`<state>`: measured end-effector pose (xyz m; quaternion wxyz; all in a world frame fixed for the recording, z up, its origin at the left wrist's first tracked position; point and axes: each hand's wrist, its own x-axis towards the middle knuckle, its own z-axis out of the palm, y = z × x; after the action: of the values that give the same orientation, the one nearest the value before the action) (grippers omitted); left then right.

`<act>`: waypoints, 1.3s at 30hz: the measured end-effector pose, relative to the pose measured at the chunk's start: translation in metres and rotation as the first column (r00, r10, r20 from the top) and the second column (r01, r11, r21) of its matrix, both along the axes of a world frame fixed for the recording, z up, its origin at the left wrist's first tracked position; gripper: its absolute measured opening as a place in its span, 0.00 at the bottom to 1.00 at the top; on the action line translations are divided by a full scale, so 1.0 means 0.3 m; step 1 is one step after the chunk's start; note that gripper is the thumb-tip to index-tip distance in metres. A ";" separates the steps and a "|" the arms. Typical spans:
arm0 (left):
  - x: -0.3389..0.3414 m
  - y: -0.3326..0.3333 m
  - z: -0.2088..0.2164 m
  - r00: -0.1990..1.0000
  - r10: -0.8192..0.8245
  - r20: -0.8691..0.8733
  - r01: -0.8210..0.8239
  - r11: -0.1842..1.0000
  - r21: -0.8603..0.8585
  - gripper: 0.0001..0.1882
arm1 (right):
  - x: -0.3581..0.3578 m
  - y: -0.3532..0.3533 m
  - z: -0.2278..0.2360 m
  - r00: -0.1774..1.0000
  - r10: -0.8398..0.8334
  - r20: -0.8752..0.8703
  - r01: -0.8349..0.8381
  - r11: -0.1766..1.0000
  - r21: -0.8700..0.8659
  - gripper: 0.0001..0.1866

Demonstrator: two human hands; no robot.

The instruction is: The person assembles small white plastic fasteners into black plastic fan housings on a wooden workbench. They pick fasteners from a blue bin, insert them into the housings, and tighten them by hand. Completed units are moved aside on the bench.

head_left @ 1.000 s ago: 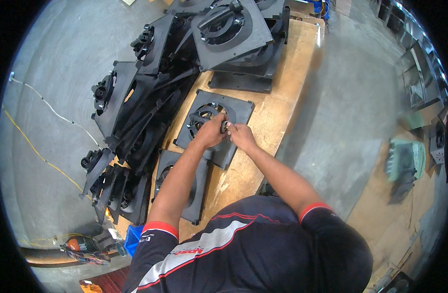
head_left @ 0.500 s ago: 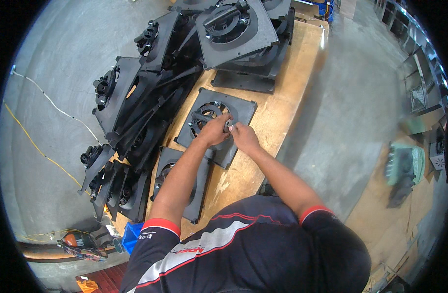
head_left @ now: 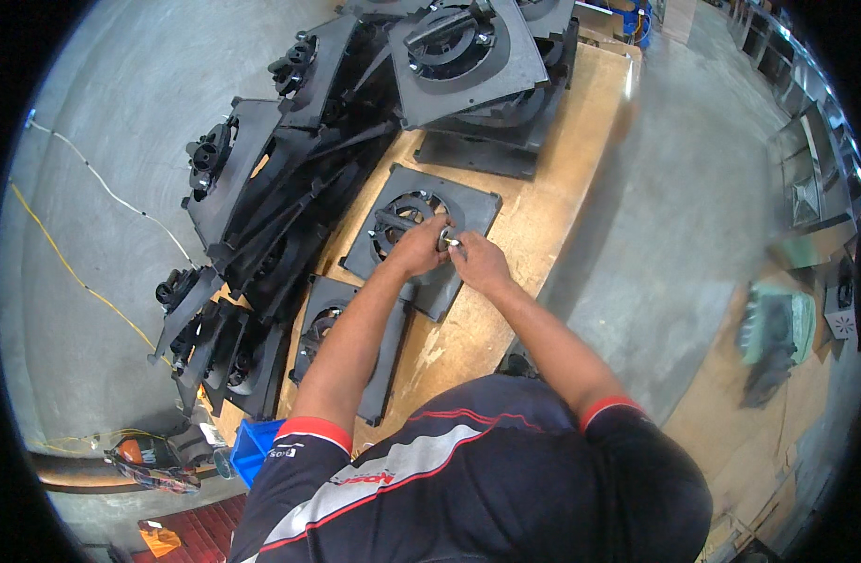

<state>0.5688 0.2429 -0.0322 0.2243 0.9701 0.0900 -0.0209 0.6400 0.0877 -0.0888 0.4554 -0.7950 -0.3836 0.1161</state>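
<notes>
A black square panel (head_left: 472, 199) with a round, spoked opening (head_left: 413, 202) lies on the wooden table. Over its near right part, my left hand (head_left: 421, 248) has its fingers closed round a small dark round part (head_left: 444, 236). My right hand (head_left: 483, 262) meets it there, thumb and fingers pinching a small pale, metallic-looking piece (head_left: 454, 242) against that part. Its exact kind is too small to make out. A second black panel (head_left: 385, 361) lies nearer me, partly covered by my left forearm.
Many similar black panels lean in a row (head_left: 252, 178) along the table's left side. More are stacked at the far end (head_left: 515, 80). A blue bin (head_left: 254, 448) stands by my left sleeve. The wooden table's (head_left: 580, 122) right edge borders the grey floor.
Both hands stay together over the panel, and the pale piece at my right fingertips now shows more plainly. The whole view has shifted slightly.
</notes>
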 end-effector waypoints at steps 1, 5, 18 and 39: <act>0.000 0.003 -0.002 1.000 0.002 -0.002 -0.002 1.000 0.002 0.31 | -0.001 0.010 -0.005 0.999 0.006 -0.047 -0.007 1.000 -0.018 0.17; -0.002 0.007 -0.003 1.000 -0.012 0.010 0.012 1.000 0.020 0.31 | -0.009 0.047 -0.093 0.933 0.028 -0.358 0.028 0.989 0.148 0.17; -0.009 0.013 -0.020 1.000 0.010 -0.015 -0.010 1.000 -0.018 0.33 | 0.013 -0.049 0.017 1.000 0.000 0.000 0.000 0.999 -0.043 0.20; -0.009 0.002 -0.013 1.000 0.015 -0.014 -0.015 1.000 -0.020 0.29 | -0.010 -0.002 0.024 0.978 -0.022 -0.207 0.011 0.998 -0.055 0.23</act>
<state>0.5662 0.2436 -0.0362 0.2336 0.9670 0.0985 -0.0270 0.6371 0.0872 -0.0815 0.4726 -0.7935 -0.3239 0.2049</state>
